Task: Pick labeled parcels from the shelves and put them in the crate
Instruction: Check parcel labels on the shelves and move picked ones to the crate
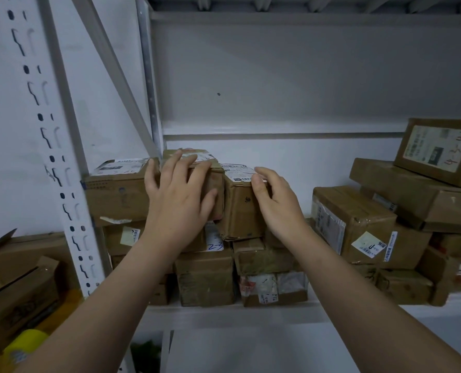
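Left hand (pixel 179 196): fingers spread and bent over the top front edge of the centre parcel (pixel 216 180), thumb on its front face; it grips this box.
Right hand (pixel 276 203): curled round the upper right corner of the labelled parcel (pixel 237 211), thumb on the front; it grips this box.
Centre parcel: brown cardboard on top of the stack, with a white label on its top face at 12 o'clock from the left hand.
Labelled parcel: touches the centre parcel at its 3 o'clock side; white printed label on top.
Left neighbour (pixel 116 192): a cardboard parcel at 9 o'clock from the left hand, against the little finger.
Lower stack (pixel 205 278): more parcels at 6 o'clock under both gripped boxes, one marked "2-3".
Shelf (pixel 251 313): white board carrying the stack.
Right pile (pixel 358 219): parcels at 3 o'clock from the right hand, well apart from it.
Marked box (pixel 439 149): tilted on top of that pile, at 2 o'clock.
Upright post (pixel 62 184): white, slotted, at 9 o'clock.
Open cartons (pixel 22 278): at 8 o'clock, beyond the post.
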The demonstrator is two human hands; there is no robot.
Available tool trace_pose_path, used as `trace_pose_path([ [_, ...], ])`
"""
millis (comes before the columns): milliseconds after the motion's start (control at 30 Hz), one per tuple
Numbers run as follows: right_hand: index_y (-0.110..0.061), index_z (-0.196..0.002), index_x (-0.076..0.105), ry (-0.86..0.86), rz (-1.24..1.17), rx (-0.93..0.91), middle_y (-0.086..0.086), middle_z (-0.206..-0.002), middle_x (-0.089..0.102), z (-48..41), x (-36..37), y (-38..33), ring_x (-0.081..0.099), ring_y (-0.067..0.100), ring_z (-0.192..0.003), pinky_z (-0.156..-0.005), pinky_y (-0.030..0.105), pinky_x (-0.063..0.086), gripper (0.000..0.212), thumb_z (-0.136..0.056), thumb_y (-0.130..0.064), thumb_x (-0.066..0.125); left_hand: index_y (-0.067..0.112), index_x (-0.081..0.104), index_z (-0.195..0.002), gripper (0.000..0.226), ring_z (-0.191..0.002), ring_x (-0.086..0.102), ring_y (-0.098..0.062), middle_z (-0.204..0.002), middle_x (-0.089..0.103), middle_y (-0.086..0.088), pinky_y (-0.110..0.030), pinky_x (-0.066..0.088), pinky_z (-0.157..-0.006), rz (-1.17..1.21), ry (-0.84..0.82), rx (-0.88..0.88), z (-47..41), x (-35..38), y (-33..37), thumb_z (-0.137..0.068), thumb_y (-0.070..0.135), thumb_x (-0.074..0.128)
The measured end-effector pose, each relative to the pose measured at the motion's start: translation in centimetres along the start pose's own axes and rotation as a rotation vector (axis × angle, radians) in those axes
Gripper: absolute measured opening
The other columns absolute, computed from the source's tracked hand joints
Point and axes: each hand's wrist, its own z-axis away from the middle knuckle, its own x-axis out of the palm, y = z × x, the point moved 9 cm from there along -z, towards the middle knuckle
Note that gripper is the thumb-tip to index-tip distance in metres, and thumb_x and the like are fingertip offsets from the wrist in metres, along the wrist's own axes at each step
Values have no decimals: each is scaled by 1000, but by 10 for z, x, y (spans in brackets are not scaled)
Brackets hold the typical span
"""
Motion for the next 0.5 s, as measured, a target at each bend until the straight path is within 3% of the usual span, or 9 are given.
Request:
trace_pose_path([
  [233, -27, -138, 42, 40, 11, 2, -2, -140, 45, 4, -15, -1, 42, 10, -125, -105, 34, 38, 47, -97, -48, 41, 20, 52, -129, 49, -134, 35, -29, -134, 51, -8, -54, 11, -111, 62, 18, 37, -2, -12, 22, -88, 45, 39],
  [500, -27, -135, 43, 122, 183, -40, -6, -137, 45, 26, -75, 11, 43, 10, -124, -99, 29, 40, 42, -94, -31, 55, 21, 52, -130, 50, -135, 33, -28, -137, 49, -7, -47, 8, -112, 176, 12, 86, -8, -10, 82, -89, 46, 36],
])
